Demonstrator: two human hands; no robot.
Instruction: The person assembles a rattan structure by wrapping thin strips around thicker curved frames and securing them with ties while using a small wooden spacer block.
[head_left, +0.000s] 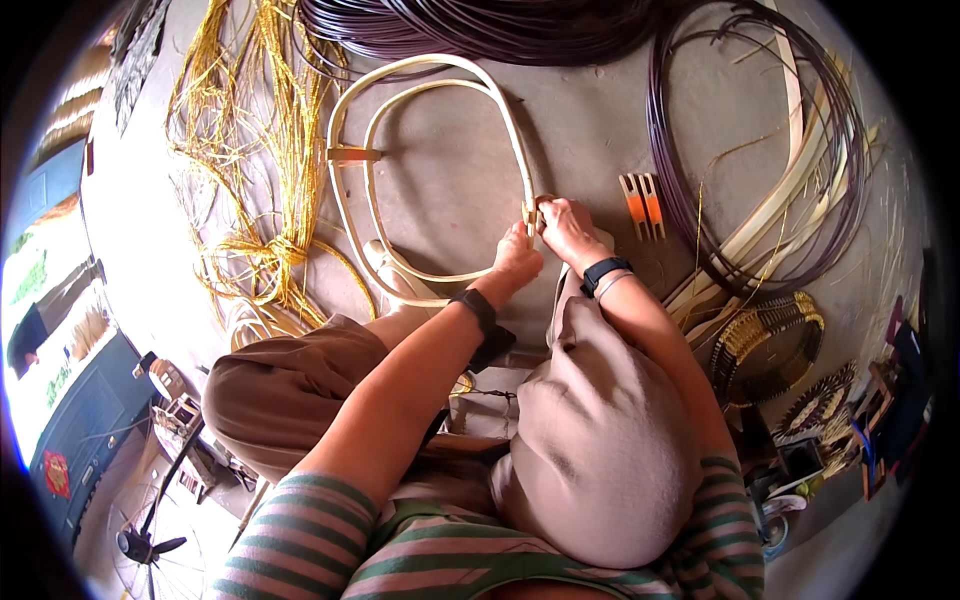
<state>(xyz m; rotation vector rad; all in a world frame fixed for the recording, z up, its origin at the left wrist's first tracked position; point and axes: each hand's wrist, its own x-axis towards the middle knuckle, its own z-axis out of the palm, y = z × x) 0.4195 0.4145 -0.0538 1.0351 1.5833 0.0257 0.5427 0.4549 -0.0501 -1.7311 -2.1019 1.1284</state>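
A pale double-looped frame, seemingly cane or bamboo strip, stands out above the floor in front of me. A small orange-brown slotted piece bridges its two loops on the left side. My left hand is closed on the frame's right side, low down. Just beside it, my right hand pinches at the same spot, where a short pale piece sits on the loops. My fingers partly hide this joint. Two orange and pale slotted pieces lie on the floor right of my right hand.
Gold strands hang in a tied bundle at left. Dark coiled strands lie at the far side, with another dark coil and pale strips at right. A dark and gold woven ring sits nearer. At lower left stands a fan.
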